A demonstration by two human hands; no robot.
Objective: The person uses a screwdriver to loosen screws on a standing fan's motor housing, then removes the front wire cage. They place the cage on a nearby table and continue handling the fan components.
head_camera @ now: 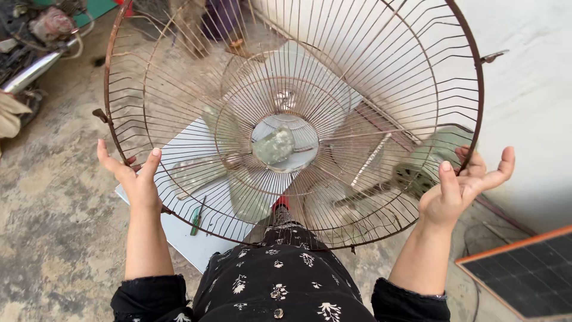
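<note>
Outdoor repair yard: rough concrete floor (53, 238), motorbike (36, 36) far left, solar panel (530, 268) near right, rusty fan guard (292, 113), screwdriver (195, 220) on surface (196, 241).

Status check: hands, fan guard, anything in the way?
Left hand and right hand open, palms steadying rusty wire fan guard by its rim. Fan blades on white board beneath.

Concrete floor (53, 238) carries white board (196, 238); green screwdriver (195, 221), fan blade (250, 179) lie on board.
</note>
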